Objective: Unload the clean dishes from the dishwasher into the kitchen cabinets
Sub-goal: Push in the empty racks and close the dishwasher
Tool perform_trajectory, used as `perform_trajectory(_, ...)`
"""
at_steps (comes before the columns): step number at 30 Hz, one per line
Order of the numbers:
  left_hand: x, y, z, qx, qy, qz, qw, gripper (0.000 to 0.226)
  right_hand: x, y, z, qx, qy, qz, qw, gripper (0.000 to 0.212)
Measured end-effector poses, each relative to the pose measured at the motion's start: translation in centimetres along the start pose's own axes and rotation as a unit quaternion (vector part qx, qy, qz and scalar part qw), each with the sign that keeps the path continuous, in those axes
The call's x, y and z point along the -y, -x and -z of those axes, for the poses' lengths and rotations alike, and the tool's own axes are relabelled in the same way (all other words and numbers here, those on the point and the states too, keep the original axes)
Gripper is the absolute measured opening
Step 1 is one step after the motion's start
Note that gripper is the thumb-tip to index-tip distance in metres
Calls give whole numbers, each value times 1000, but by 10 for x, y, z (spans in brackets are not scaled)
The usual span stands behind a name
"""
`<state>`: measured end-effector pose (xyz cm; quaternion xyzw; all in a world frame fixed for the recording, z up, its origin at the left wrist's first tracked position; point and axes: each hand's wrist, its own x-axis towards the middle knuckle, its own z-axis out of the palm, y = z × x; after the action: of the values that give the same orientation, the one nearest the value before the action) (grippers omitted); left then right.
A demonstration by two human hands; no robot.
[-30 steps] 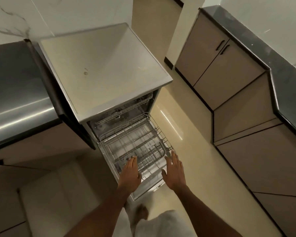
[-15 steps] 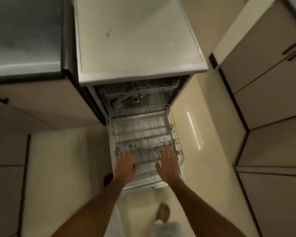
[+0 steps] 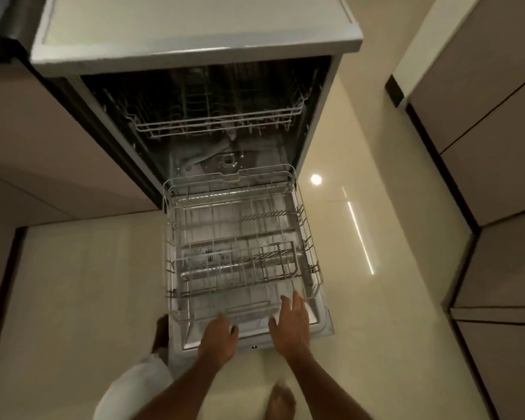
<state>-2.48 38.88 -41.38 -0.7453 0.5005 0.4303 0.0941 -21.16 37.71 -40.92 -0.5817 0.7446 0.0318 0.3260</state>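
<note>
1. White wire lower rack (image 3: 240, 244) stands pulled out over the lowered door (image 3: 322, 322) of the dishwasher (image 3: 194, 31); no dishes show in it.
2. Upper rack (image 3: 219, 122) sits inside the dark tub, its contents too dim to tell.
3. Left hand (image 3: 217, 336) lies at the lower rack's front edge, fingers bent downward over the rim; whether they grip the wire cannot be told.
4. Right hand (image 3: 291, 322) reaches beside it, fingers spread and straight, over the rack's front right corner.
5. Beige cabinets (image 3: 482, 131) line the right wall; a glossy floor (image 3: 376, 298) reflects a ceiling light.
</note>
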Motion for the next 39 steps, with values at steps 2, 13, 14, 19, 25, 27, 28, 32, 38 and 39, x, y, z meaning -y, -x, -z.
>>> perform_trajectory(2, -1, -16, -18, 5, 37, 42, 998, 46, -12, -6, -18, 1, 2, -10, 1000, 66)
perform_trajectory(13, 2, -97, -47, 14, 431, 223, 874, 38, -14, -49, -55, -58, -247, -145, 956, 57)
perform_trajectory(14, 1, -95, -47, 6, 437, 226, 870, 35, -11, -52, -56, -59, -259, -155, 952, 58)
perform_trajectory(19, 7, -91, -45, -23, 457, 231, 859, 12, -2, -65, -57, -60, -293, -183, 936, 61)
perform_trajectory(25, -4, -101, -6, -31, 607, 212, 765, 20, 14, -96, -52, -61, -372, -185, 908, 72)
perform_trajectory(27, -14, -104, 12, -33, 670, 207, 712, 19, 26, -104, -47, -80, -483, -226, 842, 79)
perform_trajectory(28, -18, -106, 21, -40, 701, 208, 681, 20, 33, -108, -46, -89, -534, -241, 806, 83)
perform_trajectory(32, -32, -116, 45, -61, 765, 207, 608, 30, 59, -128, -43, -111, -674, -259, 683, 98)
perform_trajectory(38, -41, -135, 58, -78, 794, 161, 581, 64, 74, -162, -38, -106, -735, -268, 614, 78)
perform_trajectory(39, -41, -141, 60, -75, 796, 149, 582, 69, 76, -170, -35, -90, -737, -257, 618, 84)
